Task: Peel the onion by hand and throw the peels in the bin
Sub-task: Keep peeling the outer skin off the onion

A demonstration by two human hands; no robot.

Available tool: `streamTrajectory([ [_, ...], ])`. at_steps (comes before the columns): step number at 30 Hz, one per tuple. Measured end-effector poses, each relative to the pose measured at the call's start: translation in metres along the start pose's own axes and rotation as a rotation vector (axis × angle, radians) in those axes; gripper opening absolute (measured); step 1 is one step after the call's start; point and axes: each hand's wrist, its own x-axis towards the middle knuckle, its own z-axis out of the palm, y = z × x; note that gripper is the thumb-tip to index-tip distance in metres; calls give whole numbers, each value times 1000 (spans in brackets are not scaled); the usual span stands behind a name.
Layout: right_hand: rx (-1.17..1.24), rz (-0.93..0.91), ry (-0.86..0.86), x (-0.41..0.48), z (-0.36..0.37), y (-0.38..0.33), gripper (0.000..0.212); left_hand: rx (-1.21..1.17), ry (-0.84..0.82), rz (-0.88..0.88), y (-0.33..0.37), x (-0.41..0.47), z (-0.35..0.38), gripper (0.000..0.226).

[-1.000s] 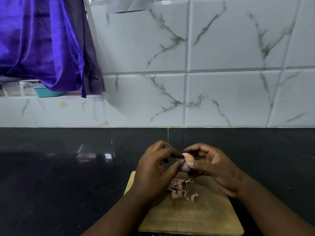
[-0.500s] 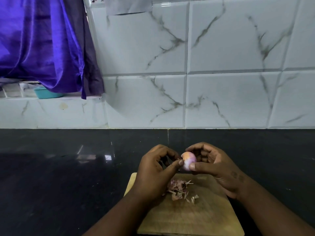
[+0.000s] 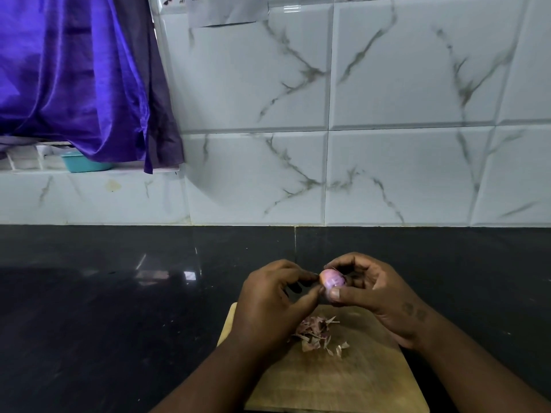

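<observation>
Nearest to us lies a wooden cutting board (image 3: 328,383) on the dark, glossy worktop (image 3: 104,323), with both forearms reaching in over it. On the board's far half we see a small heap of pinkish, papery peels (image 3: 316,332), partly hidden under the left wrist. Above the board's far edge the two hands meet around the onion (image 3: 332,282), a small, pale purple bulb held up off the board. The right hand (image 3: 378,296) grips it, the thumb pressed across its near side and the fingers (image 3: 343,263) curled over the top and back. The left hand (image 3: 268,305) comes in from the other side with its fingers bent close together, thumb tip and forefinger pinching narrowly at the onion's left end; we cannot tell whether a strip of skin sits between them. Beyond the hands the worktop runs back to a white, marble-veined tiled wall (image 3: 402,174). At far left a purple cloth (image 3: 74,79) hangs over a ledge, where a teal container (image 3: 86,163) shows beneath its hem. A sheet of paper (image 3: 226,10) sits against the wall's top edge.
</observation>
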Motion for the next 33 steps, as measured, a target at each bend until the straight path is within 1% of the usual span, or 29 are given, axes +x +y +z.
streamTrajectory([
  [3, -10, 7, -4, 0, 0, 0, 39, 3, 0, 11, 0, 0, 0, 16],
  [11, 2, -3, -10, 1, 1, 1, 46, -6, 2, 28, -1, 1, -1, 12],
  [15, -9, -12, -12, 0, 0, 0, 45, -15, -14, 21, 0, 0, -2, 13],
  [19, -40, -30, -10, -1, 0, -1, 46, -30, -5, 12, 0, 0, -1, 9],
  [24, -55, -34, -13, 0, 1, 1, 44, 11, 10, 22, 0, -1, 0, 7],
  [25, -56, -30, -18, 0, 2, 1, 44, 33, 12, 33, 0, -1, 0, 7],
  [27, -45, -17, -29, 0, 2, 2, 44, 66, 18, 58, 0, 0, -1, 15],
  [28, -27, -11, -30, 0, 2, 2, 44, 68, 19, 64, 0, 0, -1, 17],
  [31, 24, -3, -11, 1, 1, 2, 36, 13, 11, 42, 0, 1, 0, 13],
  [33, 32, -5, -3, 1, 0, 2, 30, -27, 3, 19, 0, 0, 1, 14],
])
